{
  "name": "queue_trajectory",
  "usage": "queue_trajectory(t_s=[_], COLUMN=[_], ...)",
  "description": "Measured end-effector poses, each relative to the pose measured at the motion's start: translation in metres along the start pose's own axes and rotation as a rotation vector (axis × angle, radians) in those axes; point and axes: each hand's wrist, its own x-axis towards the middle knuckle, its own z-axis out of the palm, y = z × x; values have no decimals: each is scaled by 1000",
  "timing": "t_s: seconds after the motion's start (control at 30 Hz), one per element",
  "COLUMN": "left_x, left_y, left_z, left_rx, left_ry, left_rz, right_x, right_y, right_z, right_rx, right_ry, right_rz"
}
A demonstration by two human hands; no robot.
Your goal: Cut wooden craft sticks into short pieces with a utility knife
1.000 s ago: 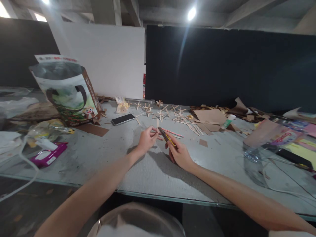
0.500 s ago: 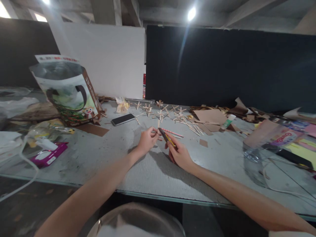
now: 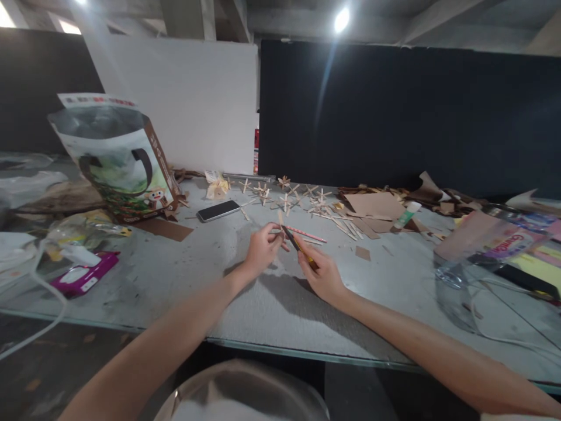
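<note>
Over the middle of the grey table (image 3: 184, 286), my left hand (image 3: 261, 250) pinches a small wooden stick (image 3: 279, 218) that stands upright between its fingers. My right hand (image 3: 323, 273) is closed round a yellow and black utility knife (image 3: 296, 245), whose tip points up and left at the stick, close to my left fingers. A pink pencil (image 3: 307, 235) lies on the table just behind both hands.
Several small wooden stick crosses (image 3: 286, 197) and cardboard scraps (image 3: 372, 206) lie at the back. A phone (image 3: 218, 211) and a printed bag (image 3: 118, 161) sit back left, a purple packet (image 3: 83, 277) at the left, a green glue tube (image 3: 405, 215) and plastic packets (image 3: 495, 245) at the right.
My right hand has shifted slightly right and tilted the knife a little lower. The view has tipped down a touch. The left hand has kept its pinch on the stick.
</note>
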Motion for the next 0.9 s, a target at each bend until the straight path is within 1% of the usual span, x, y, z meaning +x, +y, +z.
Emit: queue_trajectory(t_s=[0.2,0.33,0.5,0.7,0.9], left_x=[-1,-2,-4,-2,0], left_y=[3,4,4,5,4], left_z=[4,6,7,4,3], left_rx=[-137,-186,-189,-151,-156], left_ry=[33,38,48,56,85], left_rz=[46,69,64,84,74], right_x=[-4,-5,-6,-9,-9], right_y=[6,6,7,12,13], right_z=[0,0,0,0,1], right_rx=[-142,-220,-262,-380,-333], right_ry=[-7,-15,-14,-38,-44], right_rz=[-213,-295,-297,-236,-291])
